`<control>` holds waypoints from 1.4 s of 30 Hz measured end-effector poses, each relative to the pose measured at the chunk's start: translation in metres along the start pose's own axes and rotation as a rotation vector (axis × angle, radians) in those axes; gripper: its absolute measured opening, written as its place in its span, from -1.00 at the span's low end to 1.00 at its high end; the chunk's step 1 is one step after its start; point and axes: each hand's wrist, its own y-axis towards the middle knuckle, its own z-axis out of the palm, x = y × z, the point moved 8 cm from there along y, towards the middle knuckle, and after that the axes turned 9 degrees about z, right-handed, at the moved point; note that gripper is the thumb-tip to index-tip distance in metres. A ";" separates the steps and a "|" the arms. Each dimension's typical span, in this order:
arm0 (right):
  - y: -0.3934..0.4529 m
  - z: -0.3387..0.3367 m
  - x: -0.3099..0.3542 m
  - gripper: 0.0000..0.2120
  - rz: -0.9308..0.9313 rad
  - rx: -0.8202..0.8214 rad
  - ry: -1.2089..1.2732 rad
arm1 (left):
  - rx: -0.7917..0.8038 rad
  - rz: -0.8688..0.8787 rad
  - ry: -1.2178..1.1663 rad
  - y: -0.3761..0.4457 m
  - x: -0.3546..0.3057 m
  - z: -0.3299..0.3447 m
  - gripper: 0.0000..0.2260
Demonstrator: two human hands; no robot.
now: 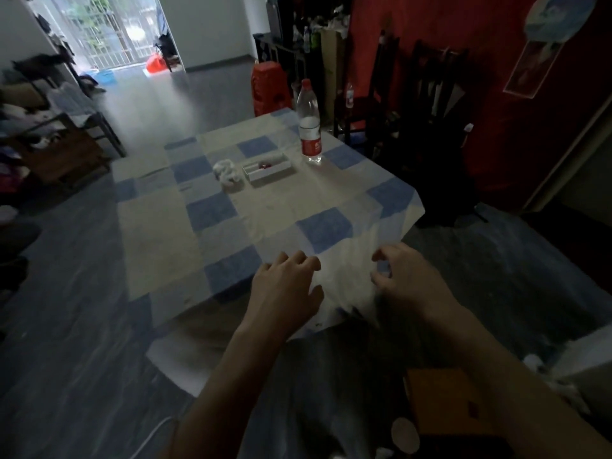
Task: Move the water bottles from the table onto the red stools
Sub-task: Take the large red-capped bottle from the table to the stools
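Note:
One clear water bottle with a red cap and red label stands upright near the far right corner of the table, which is covered by a blue-and-cream checked cloth. A stack of red stools stands on the floor just beyond the table's far edge. My left hand hovers over the near edge of the table, fingers spread, holding nothing. My right hand is beside it at the near right corner, fingers curled and apart, also empty. Both hands are far from the bottle.
A crumpled white tissue and a small open white box lie mid-table. Dark wooden chairs line the right side by a red wall. A cardboard box sits on the floor near me. Cluttered furniture stands at the left.

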 end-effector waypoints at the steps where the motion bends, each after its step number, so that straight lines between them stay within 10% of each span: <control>1: 0.014 -0.004 0.000 -0.74 -0.005 -0.015 -0.002 | 0.007 -0.010 0.000 0.012 0.005 0.002 -0.67; 42: 0.525 0.001 0.068 -0.75 -0.056 0.096 0.039 | -0.011 -0.162 -0.107 0.499 0.250 0.056 -0.67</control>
